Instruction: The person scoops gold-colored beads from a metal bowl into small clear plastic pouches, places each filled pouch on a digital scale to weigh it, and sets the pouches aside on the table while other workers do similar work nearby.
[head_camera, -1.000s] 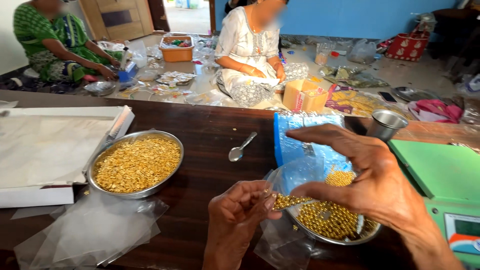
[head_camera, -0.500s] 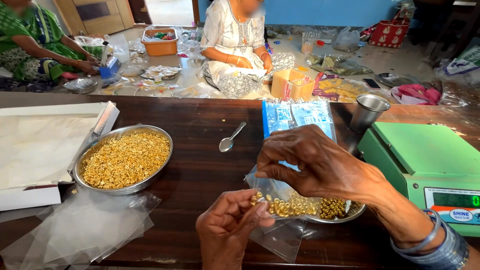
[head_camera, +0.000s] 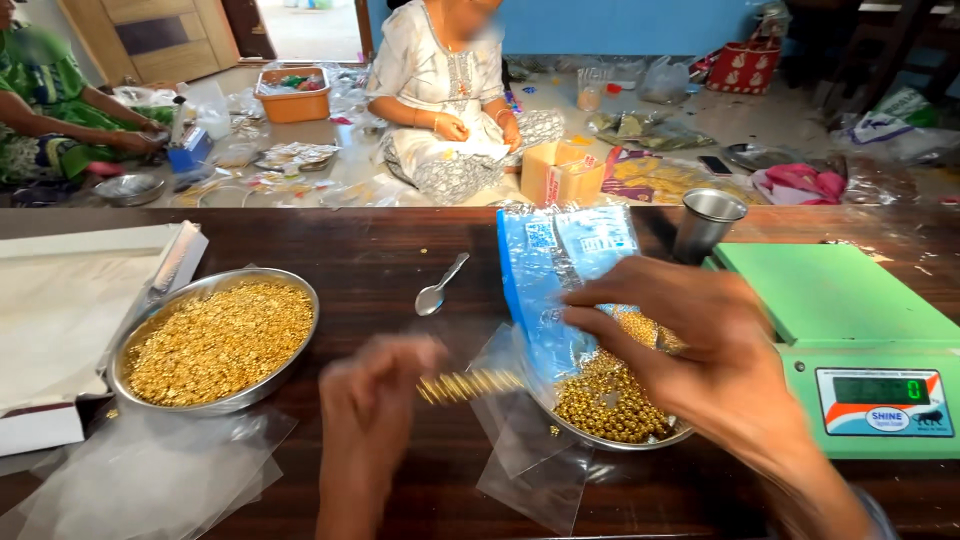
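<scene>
My left hand (head_camera: 375, 405) is blurred and pinches one end of a short strand of gold beads (head_camera: 468, 385) just left of a steel dish (head_camera: 640, 438). That dish is heaped with loose gold beads (head_camera: 600, 400). My right hand (head_camera: 700, 345) hovers over the dish, its fingers closed on the edge of a small clear bag (head_camera: 535, 350). The bag hangs in front of a blue printed packet (head_camera: 560, 260) that leans across the dish. The strand's other end reaches the bag's mouth.
A second steel dish of gold beads (head_camera: 215, 340) sits at left beside a white box (head_camera: 60, 320). A spoon (head_camera: 437, 290), a steel cup (head_camera: 706, 222), a green scale (head_camera: 850, 320) and loose clear bags (head_camera: 150, 480) share the dark wooden table (head_camera: 380, 240). Two people sit on the floor beyond.
My left hand has drawn back to the left with a strand of beads stretched out from the bag. My right hand has dropped lower over the dish.
</scene>
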